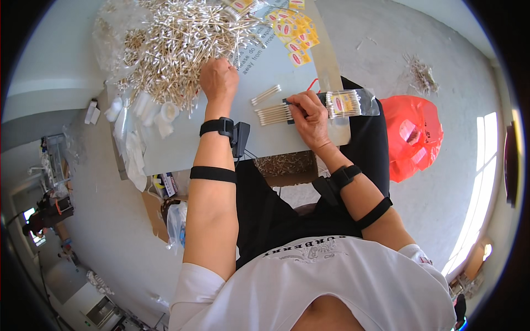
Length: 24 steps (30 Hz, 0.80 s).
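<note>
A large heap of loose cotton swabs (171,47) covers the far left of the table. My left hand (219,80) is at the heap's near right edge, fingers curled down; what they hold is hidden. A neat row of cotton swabs (273,114) lies on the tabletop, its right end between the thumb and fingers of my right hand (310,117). Something dark shows beneath that hand. Just above the row rests a smaller group of swabs (266,94). To the right of my right hand lies a clear packet of swabs (335,105) with a yellow card inside.
Yellow cards (298,34) are scattered on the far right of the table (193,144). White plastic rolls (165,116) stand at the left edge. A red plastic bag (414,135) is off to the right; a carton of swabs (286,168) sits below the table's front edge.
</note>
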Each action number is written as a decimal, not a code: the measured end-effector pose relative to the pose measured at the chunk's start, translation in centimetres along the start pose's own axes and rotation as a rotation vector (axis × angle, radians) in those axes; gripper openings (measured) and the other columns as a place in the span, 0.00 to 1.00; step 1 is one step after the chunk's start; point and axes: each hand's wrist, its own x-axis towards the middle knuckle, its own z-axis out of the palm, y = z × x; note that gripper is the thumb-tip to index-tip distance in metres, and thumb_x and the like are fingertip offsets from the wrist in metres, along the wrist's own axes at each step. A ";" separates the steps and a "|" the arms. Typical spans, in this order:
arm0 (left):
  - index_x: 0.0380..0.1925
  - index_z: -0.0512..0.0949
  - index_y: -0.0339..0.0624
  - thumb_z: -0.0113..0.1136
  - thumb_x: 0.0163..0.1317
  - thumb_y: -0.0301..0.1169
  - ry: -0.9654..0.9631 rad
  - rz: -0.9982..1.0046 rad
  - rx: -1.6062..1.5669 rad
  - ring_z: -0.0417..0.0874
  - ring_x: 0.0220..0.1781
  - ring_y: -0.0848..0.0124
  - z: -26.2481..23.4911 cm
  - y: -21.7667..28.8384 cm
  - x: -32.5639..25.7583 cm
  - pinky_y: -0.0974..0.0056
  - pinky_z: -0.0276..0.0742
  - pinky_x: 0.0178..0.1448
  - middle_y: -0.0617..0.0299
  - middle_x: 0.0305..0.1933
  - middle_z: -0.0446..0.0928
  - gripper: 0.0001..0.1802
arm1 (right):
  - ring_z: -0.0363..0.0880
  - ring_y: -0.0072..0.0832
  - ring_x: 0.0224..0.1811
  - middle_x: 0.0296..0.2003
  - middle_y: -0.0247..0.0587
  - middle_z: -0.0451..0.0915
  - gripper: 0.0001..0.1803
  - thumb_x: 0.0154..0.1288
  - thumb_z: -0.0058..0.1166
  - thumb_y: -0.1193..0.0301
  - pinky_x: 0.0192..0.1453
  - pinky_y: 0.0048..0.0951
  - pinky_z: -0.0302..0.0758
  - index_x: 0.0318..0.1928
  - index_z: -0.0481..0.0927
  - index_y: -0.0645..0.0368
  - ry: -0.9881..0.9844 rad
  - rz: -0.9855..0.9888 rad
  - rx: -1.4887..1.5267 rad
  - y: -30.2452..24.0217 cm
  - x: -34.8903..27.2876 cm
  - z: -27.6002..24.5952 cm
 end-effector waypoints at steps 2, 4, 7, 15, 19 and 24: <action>0.20 0.79 0.42 0.66 0.49 0.33 -0.022 -0.033 0.003 0.79 0.36 0.52 -0.3 0.1 -0.3 0.51 0.75 0.38 0.53 0.28 0.78 0.08 | 0.78 0.37 0.30 0.31 0.43 0.75 0.08 0.57 0.54 0.84 0.35 0.30 0.74 0.37 0.80 0.62 -0.001 0.013 0.012 0.0 -0.1 0.0; 0.20 0.79 0.41 0.66 0.48 0.32 -0.051 -0.061 -0.001 0.79 0.35 0.52 -1.1 0.8 -0.6 0.51 0.75 0.37 0.52 0.28 0.78 0.08 | 0.78 0.36 0.31 0.32 0.42 0.75 0.08 0.57 0.54 0.84 0.35 0.30 0.74 0.37 0.80 0.62 0.007 0.013 0.003 0.4 -0.1 -0.3; 0.22 0.79 0.41 0.67 0.48 0.31 -0.332 -0.001 -0.117 0.79 0.35 0.54 -2.7 1.4 -1.4 0.53 0.76 0.38 0.54 0.28 0.77 0.07 | 0.78 0.35 0.31 0.32 0.42 0.75 0.08 0.57 0.54 0.84 0.36 0.29 0.74 0.37 0.80 0.62 0.019 0.016 0.009 0.5 -0.1 -0.4; 0.25 0.79 0.43 0.65 0.50 0.25 -0.323 0.177 -0.369 0.76 0.44 0.56 -2.2 3.0 -4.9 0.55 0.75 0.46 0.58 0.32 0.74 0.04 | 0.77 0.33 0.32 0.35 0.42 0.74 0.10 0.57 0.55 0.84 0.37 0.29 0.74 0.40 0.79 0.63 0.024 0.031 0.031 0.1 -0.1 -0.3; 0.26 0.79 0.43 0.64 0.51 0.24 -0.295 0.188 -0.425 0.75 0.43 0.56 -1.8 3.7 -6.9 0.55 0.74 0.47 0.59 0.31 0.72 0.03 | 0.78 0.31 0.41 0.44 0.43 0.75 0.10 0.63 0.52 0.83 0.46 0.26 0.75 0.45 0.78 0.64 0.108 0.027 0.070 0.7 0.2 -0.2; 0.47 0.77 0.39 0.55 0.64 0.30 0.090 -0.092 -0.877 0.72 0.58 0.59 -0.7 4.3 -10.1 0.58 0.67 0.63 0.55 0.53 0.72 0.12 | 0.73 0.36 0.58 0.56 0.47 0.74 0.12 0.70 0.47 0.78 0.62 0.28 0.69 0.52 0.75 0.64 0.103 0.043 0.193 0.8 1.2 1.4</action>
